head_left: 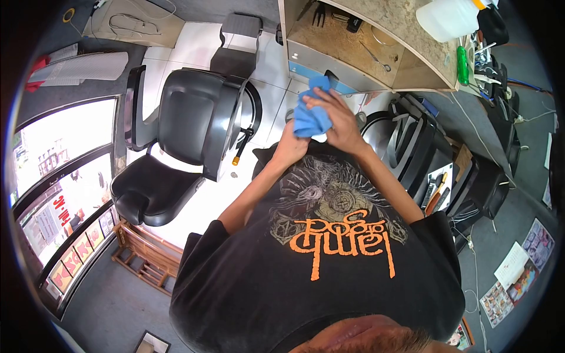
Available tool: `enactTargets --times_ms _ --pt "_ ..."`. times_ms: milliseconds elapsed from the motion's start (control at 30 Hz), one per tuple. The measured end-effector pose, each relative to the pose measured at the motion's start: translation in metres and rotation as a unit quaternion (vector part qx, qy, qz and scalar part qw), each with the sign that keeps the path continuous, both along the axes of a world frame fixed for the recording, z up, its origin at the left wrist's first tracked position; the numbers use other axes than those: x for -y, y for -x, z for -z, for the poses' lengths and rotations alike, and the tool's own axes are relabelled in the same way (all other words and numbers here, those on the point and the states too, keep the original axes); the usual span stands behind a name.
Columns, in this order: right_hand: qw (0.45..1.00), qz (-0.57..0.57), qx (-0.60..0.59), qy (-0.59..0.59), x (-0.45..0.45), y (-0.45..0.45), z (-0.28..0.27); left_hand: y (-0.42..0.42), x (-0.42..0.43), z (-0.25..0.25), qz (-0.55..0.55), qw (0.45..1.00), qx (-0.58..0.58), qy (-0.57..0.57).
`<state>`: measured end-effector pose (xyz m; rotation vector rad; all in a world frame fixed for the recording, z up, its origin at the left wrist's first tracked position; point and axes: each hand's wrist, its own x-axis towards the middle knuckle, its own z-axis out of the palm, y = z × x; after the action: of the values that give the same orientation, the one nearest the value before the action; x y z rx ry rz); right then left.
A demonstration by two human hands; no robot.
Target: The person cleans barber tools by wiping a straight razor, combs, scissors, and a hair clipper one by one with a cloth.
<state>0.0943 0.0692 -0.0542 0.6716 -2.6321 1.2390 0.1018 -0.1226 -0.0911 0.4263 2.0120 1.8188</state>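
A crumpled blue cloth point(312, 115) is bunched between my two hands, in front of my black T-shirt. My left hand point(292, 146) is closed at the lower end of the cloth, its fingers partly hidden behind the folds. From the right, my right hand point(343, 122) presses against the cloth with bent fingers over its upper part. Whether anything lies inside the folds, I cannot tell.
A black salon chair point(191, 117) stands to the left, near the window. Ahead is a wooden cabinet point(406, 35) with scissors point(375, 57) on its shelf, and a white plastic bottle point(447, 19) and green-handled tool point(462, 66) on top. Another black chair point(412, 144) is at right.
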Motion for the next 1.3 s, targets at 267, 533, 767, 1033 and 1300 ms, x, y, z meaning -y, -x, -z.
enactTargets --times_ms 267,533,767,1033,1300 --pt "0.811 0.37 0.276 0.36 -0.065 0.044 0.074 0.01 0.002 -0.025 -0.049 0.972 0.229 -0.03" --pt "0.557 0.159 0.349 0.737 -0.036 0.02 0.054 0.031 0.014 -0.017 -0.008 0.758 0.503 -0.415" --pt "0.586 0.117 0.37 0.711 0.006 0.024 0.038 0.032 0.006 -0.015 0.008 0.693 0.562 -0.452" --pt "0.585 0.192 0.355 0.704 0.028 0.024 0.022 0.03 0.001 -0.028 -0.062 0.833 0.428 -0.346" --pt "0.5 0.081 0.411 0.758 0.026 0.016 0.019 0.026 0.002 -0.028 -0.056 0.862 0.406 -0.298"
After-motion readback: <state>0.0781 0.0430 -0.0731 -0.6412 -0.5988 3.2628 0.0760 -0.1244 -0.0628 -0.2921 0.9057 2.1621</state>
